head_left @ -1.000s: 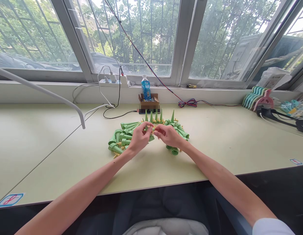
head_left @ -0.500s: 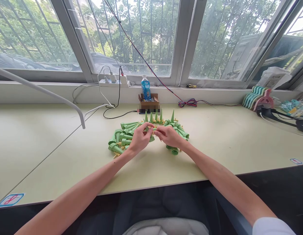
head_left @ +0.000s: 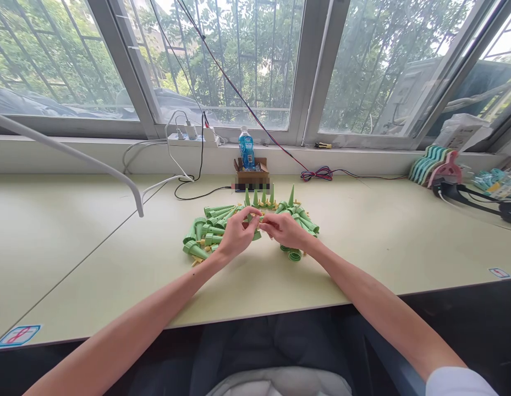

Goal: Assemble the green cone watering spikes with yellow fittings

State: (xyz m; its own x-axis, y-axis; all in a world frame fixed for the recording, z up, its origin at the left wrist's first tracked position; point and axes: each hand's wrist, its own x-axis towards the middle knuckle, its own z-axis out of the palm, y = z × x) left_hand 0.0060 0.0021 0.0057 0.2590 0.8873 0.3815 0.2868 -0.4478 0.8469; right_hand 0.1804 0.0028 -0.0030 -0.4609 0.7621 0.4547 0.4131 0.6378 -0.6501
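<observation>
Has a green cone piece in front of the brown box, on its near side, mostly covered by fingers and tilted. Grips it in the left hand, between thumb and fingers. Brings the right hand close against the left, its fingertips bunched; cannot tell whether they pinch a small part.

Has upright green cones just in front of the box, with yellow pieces around their bases. Has a left heap of green cones toward the front left of the box, and a smaller right heap of green cones toward its front right, both on the pale table.

Shows a blue bottle upright in the box, and a dark flat device, partly blurred, just before it. Shows a power strip behind and left of the box, bundled cable to its right, and a black headset well apart, farther right.
</observation>
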